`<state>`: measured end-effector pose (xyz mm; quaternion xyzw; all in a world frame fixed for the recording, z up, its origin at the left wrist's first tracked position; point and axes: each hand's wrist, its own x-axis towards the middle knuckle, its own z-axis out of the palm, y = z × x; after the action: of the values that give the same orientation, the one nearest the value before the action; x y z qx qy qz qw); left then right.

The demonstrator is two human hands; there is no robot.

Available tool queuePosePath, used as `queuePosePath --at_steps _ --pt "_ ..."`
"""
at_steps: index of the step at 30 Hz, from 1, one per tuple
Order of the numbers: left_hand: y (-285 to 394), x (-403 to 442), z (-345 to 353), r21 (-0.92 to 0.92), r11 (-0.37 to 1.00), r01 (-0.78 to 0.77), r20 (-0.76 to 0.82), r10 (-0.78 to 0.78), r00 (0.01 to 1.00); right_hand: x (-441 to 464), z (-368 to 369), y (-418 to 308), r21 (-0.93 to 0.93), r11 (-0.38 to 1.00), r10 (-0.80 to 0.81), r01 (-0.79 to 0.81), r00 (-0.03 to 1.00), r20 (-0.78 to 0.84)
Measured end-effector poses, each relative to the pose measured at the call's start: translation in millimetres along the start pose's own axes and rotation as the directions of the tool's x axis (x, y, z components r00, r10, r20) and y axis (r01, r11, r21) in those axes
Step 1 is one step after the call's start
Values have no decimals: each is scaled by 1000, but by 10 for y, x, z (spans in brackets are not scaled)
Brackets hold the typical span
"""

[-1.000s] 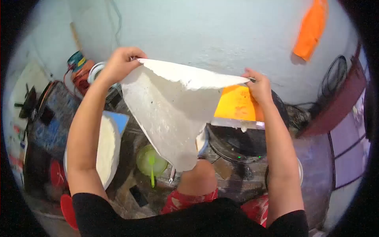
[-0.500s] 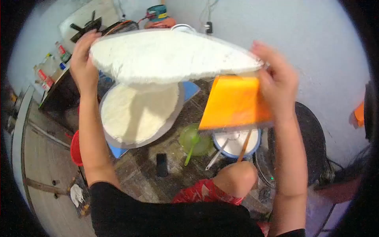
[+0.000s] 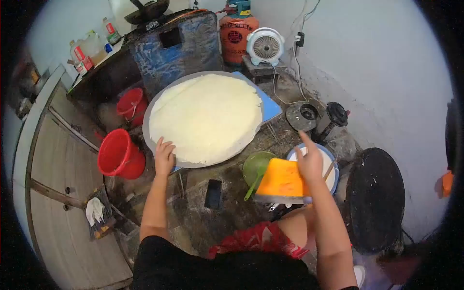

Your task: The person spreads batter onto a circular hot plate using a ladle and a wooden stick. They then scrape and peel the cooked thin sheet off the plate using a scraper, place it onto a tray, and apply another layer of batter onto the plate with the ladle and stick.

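One pale sheet [image 3: 205, 118] came down; right hand [image 3: 311, 163] holds one scraper [image 3: 279, 178].

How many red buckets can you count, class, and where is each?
2: one red bucket left of the left hand, a second red bucket beyond the first, slightly right. Others may be hidden.
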<state>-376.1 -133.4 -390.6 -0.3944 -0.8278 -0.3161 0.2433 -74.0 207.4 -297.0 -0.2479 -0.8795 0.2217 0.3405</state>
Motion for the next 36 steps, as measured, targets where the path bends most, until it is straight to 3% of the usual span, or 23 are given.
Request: queuePosePath --at_steps 1,3,4,7,8,10,12,13,15,16,19,20,22,23,25,28,31,32,34,35,36 --pt "-86 -2 70 17 1000 -9 23 9 1000 2 -62 -33 4 1000 -4 4 1000 6" --pt "-214 -14 178 14 1000 17 32 -17 999 17 -201 -95 161 935 317 -317 948 26" --pt "-258 4 218 9 999 33 38 -33 999 -20 -146 27 146 960 249 -238 966 -63" --pt "-382 131 287 -15 997 77 24 -77 997 -156 -17 169 251 944 245 -216 965 -92" --pt "-393 224 282 -19 997 79 15 -79 997 -207 38 166 344 887 349 -307 935 -66" --pt "-366 510 201 10 999 -32 26 31 999 -348 181 259 463 775 481 -430 877 8" --pt "48 873 -63 29 982 -185 -21 185 982 -440 243 238 460 739 533 -491 845 46" --pt "212 976 -198 34 983 -181 -20 182 983 -460 266 238 461 739 531 -491 846 51" --pt "422 1082 -361 51 920 -388 19 387 922 -485 264 276 413 747 546 -521 835 67" --pt "378 1014 -350 51 921 -386 19 385 923 -496 256 296 411 747 545 -522 835 69" --pt "-73 616 -142 85 978 -191 -37 194 980 -494 275 366 526 682 554 -507 829 81" --pt "-228 506 -26 85 977 -195 -36 198 979 -488 280 401 528 681 556 -507 828 79" --pt "-496 321 156 122 986 117 75 -127 989 -494 298 449 643 540 609 -544 779 147" --pt "-609 296 223 97 985 145 105 -155 982 -485 274 372 715 444 622 -540 760 189" --pt "-657 329 251 98 968 232 178 -246 953 -516 304 447 713 420 643 -562 738 203" --pt "-619 433 206 92 961 259 163 -272 948 -523 298 429 734 352 677 -581 700 229" --pt "-713 472 203 164 969 182 183 -211 960 -498 250 335 768 140 770 -625 557 313" --pt "-730 468 208 164 970 180 186 -209 960 -502 248 347 768 137 772 -625 554 313" --pt "-763 431 207 168 958 233 162 -260 952 -535 247 367 800 1 766 -600 515 384" --pt "-825 398 195 176 969 174 191 -207 960 -550 234 375 784 -41 768 -619 482 421" --pt "-855 366 187 175 970 169 198 -203 959 -550 238 373 772 -126 812 -623 383 441"
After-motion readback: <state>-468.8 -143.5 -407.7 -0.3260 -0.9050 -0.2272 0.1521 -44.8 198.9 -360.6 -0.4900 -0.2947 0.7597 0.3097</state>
